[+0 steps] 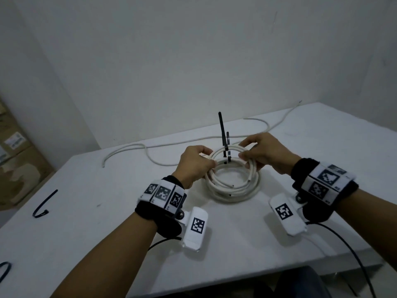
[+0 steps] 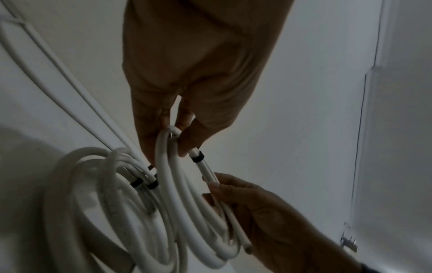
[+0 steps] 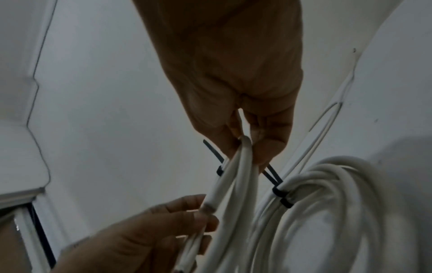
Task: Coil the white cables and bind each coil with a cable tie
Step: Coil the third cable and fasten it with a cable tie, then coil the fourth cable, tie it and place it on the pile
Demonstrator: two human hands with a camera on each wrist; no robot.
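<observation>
White matte table [image 1: 107, 222]: both hands, left [image 1: 194, 163] and right [image 1: 267, 154], pinch a round, smooth white cable coil [image 1: 233, 168].

A tied white coil [image 1: 233, 191] lies flat under a lifted one [image 1: 227, 152]; black cable ties [image 1: 222, 134] stand upright.

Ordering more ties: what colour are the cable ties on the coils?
Black. The cable ties stand out against the white coils; clearest in the head view.
</observation>
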